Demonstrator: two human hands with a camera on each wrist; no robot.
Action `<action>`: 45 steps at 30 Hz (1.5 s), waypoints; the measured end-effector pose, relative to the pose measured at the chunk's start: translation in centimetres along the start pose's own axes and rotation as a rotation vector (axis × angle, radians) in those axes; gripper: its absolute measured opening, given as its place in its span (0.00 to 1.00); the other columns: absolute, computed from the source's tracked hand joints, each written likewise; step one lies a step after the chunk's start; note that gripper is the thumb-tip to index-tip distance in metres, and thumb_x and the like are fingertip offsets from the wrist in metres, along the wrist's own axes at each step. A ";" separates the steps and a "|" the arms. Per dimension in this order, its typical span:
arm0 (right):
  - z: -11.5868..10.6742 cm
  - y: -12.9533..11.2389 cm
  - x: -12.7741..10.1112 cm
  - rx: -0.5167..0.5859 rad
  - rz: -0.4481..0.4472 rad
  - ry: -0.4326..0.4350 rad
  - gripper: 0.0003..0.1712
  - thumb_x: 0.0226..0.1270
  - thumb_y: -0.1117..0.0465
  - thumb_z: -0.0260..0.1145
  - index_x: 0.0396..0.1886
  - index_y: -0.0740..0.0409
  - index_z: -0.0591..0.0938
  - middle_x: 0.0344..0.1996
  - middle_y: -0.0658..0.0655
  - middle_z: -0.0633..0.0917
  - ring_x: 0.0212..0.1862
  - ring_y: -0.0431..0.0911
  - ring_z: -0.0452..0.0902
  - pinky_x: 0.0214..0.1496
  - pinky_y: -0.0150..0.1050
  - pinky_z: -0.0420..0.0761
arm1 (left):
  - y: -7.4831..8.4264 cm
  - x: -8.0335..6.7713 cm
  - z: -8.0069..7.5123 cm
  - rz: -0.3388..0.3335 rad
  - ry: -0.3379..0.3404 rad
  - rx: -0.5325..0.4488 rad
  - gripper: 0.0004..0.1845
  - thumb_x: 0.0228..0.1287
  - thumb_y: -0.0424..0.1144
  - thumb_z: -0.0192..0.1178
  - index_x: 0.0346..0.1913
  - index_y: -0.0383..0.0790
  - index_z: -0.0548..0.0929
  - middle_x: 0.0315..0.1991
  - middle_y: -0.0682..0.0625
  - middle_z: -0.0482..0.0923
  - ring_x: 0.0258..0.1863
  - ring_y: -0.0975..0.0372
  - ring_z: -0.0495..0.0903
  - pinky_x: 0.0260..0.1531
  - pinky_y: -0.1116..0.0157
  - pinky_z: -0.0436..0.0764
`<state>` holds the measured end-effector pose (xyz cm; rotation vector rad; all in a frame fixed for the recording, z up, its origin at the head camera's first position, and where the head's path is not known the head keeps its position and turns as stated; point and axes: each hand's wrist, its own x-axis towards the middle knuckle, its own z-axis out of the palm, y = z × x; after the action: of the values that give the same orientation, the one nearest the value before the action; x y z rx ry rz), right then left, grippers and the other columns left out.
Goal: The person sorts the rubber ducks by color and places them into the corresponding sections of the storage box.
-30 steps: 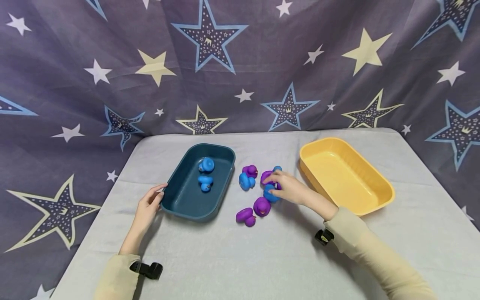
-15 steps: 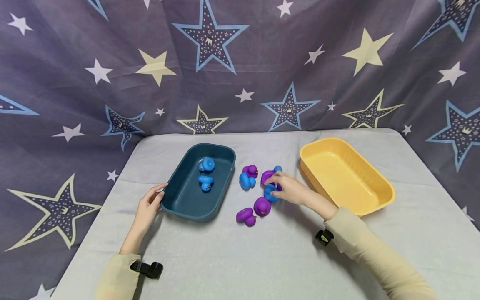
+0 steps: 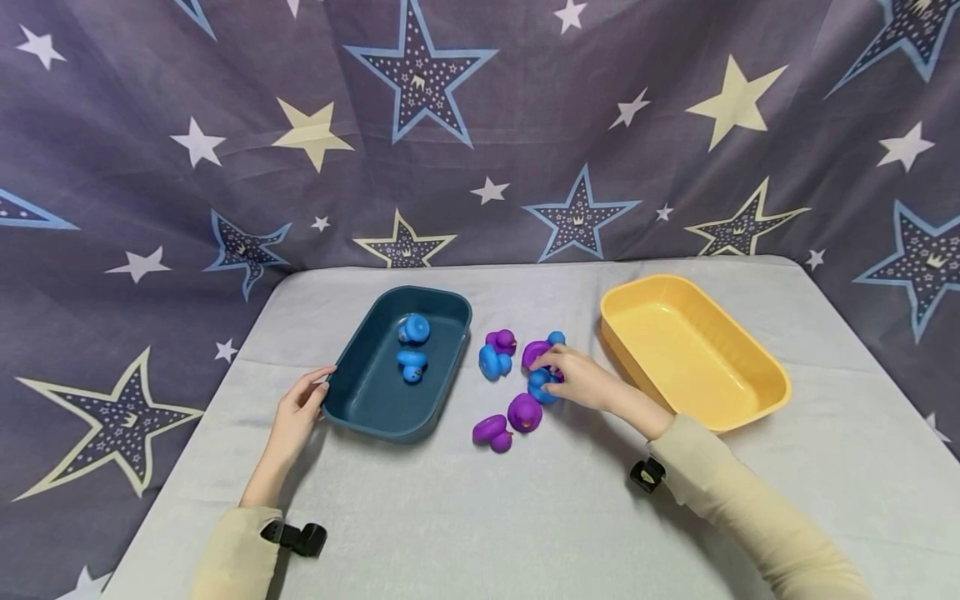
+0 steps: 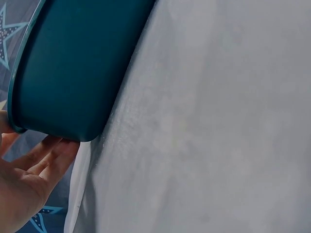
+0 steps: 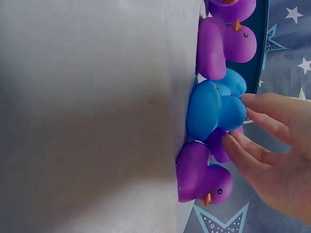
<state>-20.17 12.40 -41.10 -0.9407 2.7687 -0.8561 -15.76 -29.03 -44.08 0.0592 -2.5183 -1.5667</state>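
A small staged filming corner, such as might be set up for recording tabletop activity; the kind of building around it cannot be told. A table (image 3: 420,533) is spread with a pale grey-white cloth, smooth across the top with faint creases. Dark purple-grey fabric (image 3: 247,75) hangs behind it and along both sides like a photo backdrop, gently rippled and printed with white, cream and blue-edged stars, many with tiny crowns. Black wrist cameras (image 3: 306,540) also point to a recording set-up. The simple props fit this too: a teal tray (image 3: 363,421), a yellow tray (image 3: 667,312) and blue and purple toy ducks (image 3: 525,412). Soft, even light covers the tabletop.
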 end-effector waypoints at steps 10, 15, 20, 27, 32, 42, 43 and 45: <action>0.2 0.0 0.2 0.014 0.026 -0.017 0.17 0.57 0.66 0.65 0.47 0.65 0.79 0.45 0.64 0.77 0.45 0.52 0.73 0.48 0.45 0.76 | 0.2 -0.1 0.0 -0.004 0.003 -0.014 0.19 0.70 0.40 0.47 0.58 0.34 0.72 0.33 0.65 0.76 0.29 0.72 0.73 0.27 0.74 0.73; 0.3 0.1 0.3 0.016 0.034 -0.019 0.17 0.58 0.66 0.65 0.48 0.65 0.79 0.45 0.64 0.77 0.45 0.51 0.73 0.48 0.45 0.76 | 0.2 0.0 0.0 -0.015 0.006 -0.017 0.19 0.69 0.39 0.47 0.59 0.34 0.72 0.34 0.63 0.76 0.29 0.71 0.73 0.27 0.73 0.74; 0.5 0.4 0.4 0.019 0.020 -0.014 0.16 0.57 0.67 0.64 0.47 0.66 0.79 0.45 0.64 0.77 0.44 0.51 0.73 0.47 0.44 0.76 | 0.2 0.0 0.0 -0.014 0.010 -0.007 0.19 0.69 0.39 0.47 0.58 0.34 0.72 0.34 0.65 0.76 0.29 0.71 0.73 0.26 0.73 0.73; 0.9 1.4 0.6 0.030 -0.056 0.009 0.15 0.58 0.64 0.65 0.45 0.64 0.80 0.42 0.63 0.77 0.44 0.51 0.73 0.47 0.43 0.76 | 0.3 -0.1 0.0 0.009 0.002 -0.010 0.19 0.70 0.41 0.47 0.58 0.34 0.72 0.33 0.66 0.76 0.29 0.72 0.73 0.27 0.73 0.73; 0.9 0.9 0.7 0.027 -0.024 0.001 0.15 0.57 0.67 0.64 0.45 0.65 0.80 0.42 0.63 0.77 0.44 0.52 0.73 0.48 0.46 0.76 | 0.3 -0.2 0.0 0.009 0.001 -0.011 0.19 0.70 0.41 0.47 0.58 0.34 0.72 0.34 0.66 0.76 0.31 0.72 0.73 0.27 0.74 0.73; 1.0 0.5 0.8 -0.010 0.020 0.002 0.15 0.56 0.67 0.65 0.45 0.64 0.81 0.43 0.63 0.77 0.46 0.51 0.73 0.48 0.46 0.75 | 0.3 -0.2 0.0 -0.005 -0.003 -0.025 0.20 0.70 0.40 0.47 0.59 0.34 0.71 0.34 0.67 0.75 0.32 0.72 0.74 0.28 0.75 0.74; 1.0 0.5 0.8 -0.009 0.019 0.004 0.15 0.56 0.67 0.65 0.45 0.65 0.81 0.43 0.63 0.77 0.45 0.51 0.73 0.48 0.46 0.75 | 0.3 -0.2 0.0 -0.005 -0.002 -0.025 0.20 0.70 0.40 0.47 0.59 0.34 0.71 0.34 0.67 0.75 0.32 0.72 0.74 0.28 0.75 0.74; 1.0 0.4 0.7 -0.008 0.016 0.008 0.15 0.56 0.68 0.65 0.44 0.65 0.81 0.43 0.63 0.77 0.45 0.52 0.74 0.48 0.46 0.75 | 0.3 -0.2 0.0 -0.004 -0.001 -0.023 0.20 0.70 0.40 0.47 0.59 0.34 0.71 0.34 0.66 0.75 0.32 0.73 0.74 0.28 0.75 0.74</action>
<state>-20.72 11.78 -42.11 -0.9170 2.7852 -0.8487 -15.59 -28.88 -43.85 0.0612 -2.5016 -1.5979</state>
